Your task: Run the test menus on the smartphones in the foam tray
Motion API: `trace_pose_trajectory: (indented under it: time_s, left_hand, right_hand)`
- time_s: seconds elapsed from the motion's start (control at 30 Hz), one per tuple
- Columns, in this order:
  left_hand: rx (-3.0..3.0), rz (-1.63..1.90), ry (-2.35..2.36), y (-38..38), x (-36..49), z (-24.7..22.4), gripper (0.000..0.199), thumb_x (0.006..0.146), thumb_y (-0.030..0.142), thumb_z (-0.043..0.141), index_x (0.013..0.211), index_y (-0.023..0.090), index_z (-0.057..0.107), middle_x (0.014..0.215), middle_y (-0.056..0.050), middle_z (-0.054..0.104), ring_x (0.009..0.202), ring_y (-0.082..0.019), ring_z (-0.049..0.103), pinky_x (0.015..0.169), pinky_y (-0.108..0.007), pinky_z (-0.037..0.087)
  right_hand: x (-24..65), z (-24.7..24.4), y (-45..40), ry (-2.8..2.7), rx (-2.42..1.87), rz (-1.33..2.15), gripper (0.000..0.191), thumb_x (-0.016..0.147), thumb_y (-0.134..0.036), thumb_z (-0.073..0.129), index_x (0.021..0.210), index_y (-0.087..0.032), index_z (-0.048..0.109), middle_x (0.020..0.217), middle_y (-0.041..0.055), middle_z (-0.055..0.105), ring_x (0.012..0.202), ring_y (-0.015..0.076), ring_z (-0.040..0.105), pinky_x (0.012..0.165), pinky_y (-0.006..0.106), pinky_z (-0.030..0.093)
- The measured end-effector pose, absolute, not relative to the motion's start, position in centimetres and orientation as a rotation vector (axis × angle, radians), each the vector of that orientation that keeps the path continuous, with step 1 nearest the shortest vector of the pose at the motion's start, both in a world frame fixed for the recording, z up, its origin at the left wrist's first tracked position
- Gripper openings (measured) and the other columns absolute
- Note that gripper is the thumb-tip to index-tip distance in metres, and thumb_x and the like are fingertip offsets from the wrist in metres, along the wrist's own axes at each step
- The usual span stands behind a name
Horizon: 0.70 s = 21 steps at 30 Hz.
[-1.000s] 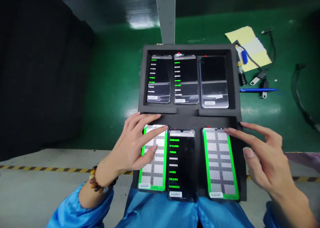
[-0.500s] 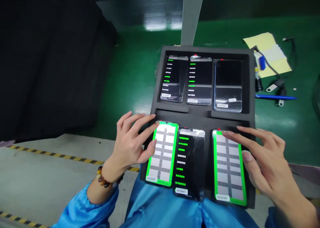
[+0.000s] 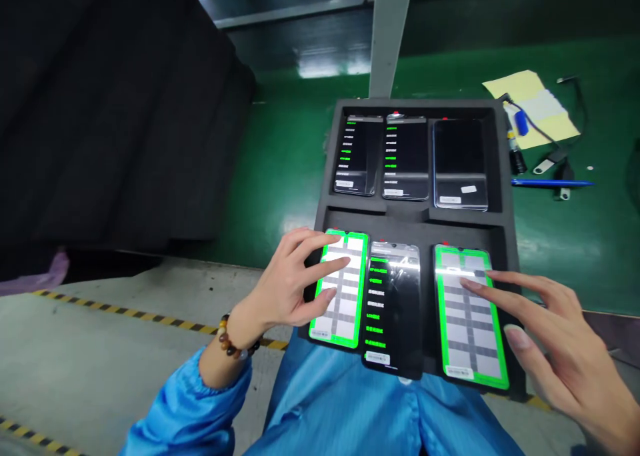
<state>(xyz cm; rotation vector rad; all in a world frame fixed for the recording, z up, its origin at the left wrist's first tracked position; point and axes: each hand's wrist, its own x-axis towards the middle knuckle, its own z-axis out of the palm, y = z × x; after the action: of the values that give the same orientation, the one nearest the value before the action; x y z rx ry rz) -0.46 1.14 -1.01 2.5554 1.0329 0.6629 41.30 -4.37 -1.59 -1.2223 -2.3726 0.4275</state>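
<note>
Head camera view, looking down: a person's two bare hands work over phones in a black foam tray (image 3: 407, 211), which reaches from a green worktop (image 3: 285, 149) to above the person's lap. In the tray's near row, the left lit phone (image 3: 347, 301) and the right lit phone (image 3: 470, 326) each show a pale grid inside a bright green border; between them lies a dark-screened phone (image 3: 397, 313) with a list of green and white text. Three more phones lie in the far row. The left hand (image 3: 293, 276) is spread loosely, gripping nothing, its index and middle fingertips over the upper grid and its thumb over the screen's left part. The right hand (image 3: 560, 329) is likewise spread and holds nothing; its index fingertip is over the upper grid, its middle fingertip at the right border, its thumb just beside the phone. Whether any fingertip presses the glass cannot be told. The step appears to be touch input on both screens at once. To do it well, one fingertip per screen should make light, steady contact, with the left thumb and spare fingers lifted clear against stray touches, and neither phone nudged out of place.
</note>
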Motion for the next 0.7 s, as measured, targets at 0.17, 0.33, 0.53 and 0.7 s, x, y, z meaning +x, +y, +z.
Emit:
trace_pose_trajectory:
  time_s: [0.17,0.33,0.53,0.7]
  left_hand:
    - [2.538,0.714,0.993,-1.4,-0.9,-1.0,0.038,0.093,0.030,0.063,0.127,0.022,0.077,0.145,-0.016,0.066,0.129,-0.033,0.056,0.112,-0.058,0.048]
    - [2.532,0.732,0.979,-4.1,-1.6,-1.1,0.038,0.091,0.034,0.062,0.124,0.026,0.079,0.140,-0.013,0.071,0.125,-0.033,0.059,0.113,-0.059,0.046]
    - [2.494,0.775,0.913,-6.1,-2.3,-1.7,0.041,0.088,0.035,0.063,0.125,0.029,0.081,0.143,-0.010,0.069,0.125,-0.033,0.058,0.116,-0.059,0.044]
    - [2.462,0.798,0.935,-6.6,-2.4,-2.2,0.040,0.090,0.031,0.060,0.124,0.030,0.081,0.147,-0.009,0.066,0.126,-0.033,0.056,0.116,-0.060,0.042]
  right_hand:
    - [41.6,-1.7,-6.3,-2.391,-1.139,0.413,0.062,0.098,-0.016,0.051,0.159,-0.022,0.055,0.136,0.0133,0.071,0.124,0.0364,0.061,0.097,0.052,0.044]
    - [41.6,-2.0,-9.2,-2.338,-1.098,0.463,0.066,0.096,-0.015,0.051,0.161,-0.022,0.056,0.135,0.0114,0.074,0.126,0.0383,0.061,0.102,0.056,0.044]
    - [41.3,-1.9,-11.6,-2.312,-1.061,0.497,0.063,0.097,-0.017,0.048,0.159,-0.018,0.056,0.138,0.0112,0.074,0.130,0.0379,0.060,0.105,0.058,0.043]
    - [41.4,-2.0,-12.4,-2.289,-1.074,0.477,0.057,0.097,-0.019,0.048,0.152,-0.018,0.062,0.131,0.0103,0.077,0.129,0.0382,0.062,0.107,0.060,0.042]
